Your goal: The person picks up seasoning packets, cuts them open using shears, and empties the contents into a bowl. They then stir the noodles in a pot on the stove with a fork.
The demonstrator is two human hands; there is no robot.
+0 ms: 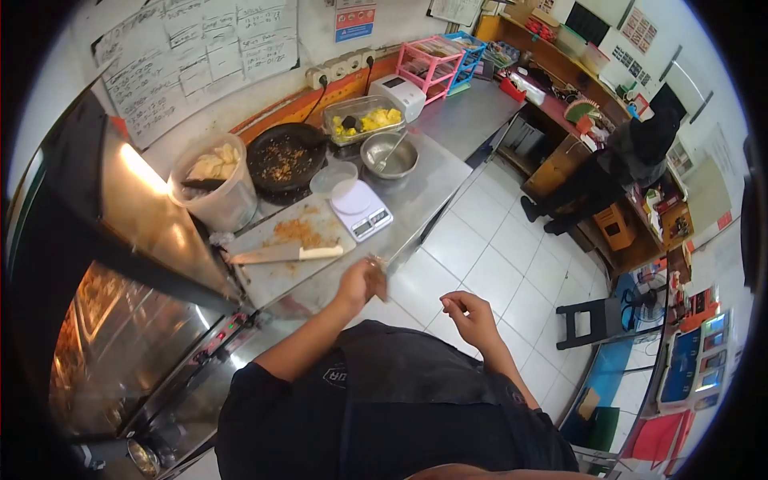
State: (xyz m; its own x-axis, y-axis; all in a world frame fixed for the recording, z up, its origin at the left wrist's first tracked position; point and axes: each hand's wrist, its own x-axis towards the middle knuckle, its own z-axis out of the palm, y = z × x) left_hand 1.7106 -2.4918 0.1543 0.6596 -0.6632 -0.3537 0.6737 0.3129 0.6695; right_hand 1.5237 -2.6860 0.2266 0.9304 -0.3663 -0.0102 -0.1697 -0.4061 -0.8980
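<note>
My left hand (364, 282) is just off the front edge of the steel counter, fingers closed. At its fingertips is something small and brownish, too blurred to name. My right hand (472, 317) hangs over the floor in front of me, fingers curled in, with nothing visible in them. Nearest my left hand on the counter lies a knife (280, 254) with a cream handle, across a cutting board (260, 278) strewn with brown shreds (302, 232). Behind the board stands a white kitchen scale (362, 210), with a clear plastic bowl (332, 179) beside it.
Along the wall are a tub of pale pieces (223, 204), a black pan (264, 152) with brown crumbs, a container of yellow pieces (376, 120) and a steel bowl (404, 156) holding a utensil. A lit warming cabinet (144, 232) stands left. A person (620, 172) works at the far desk.
</note>
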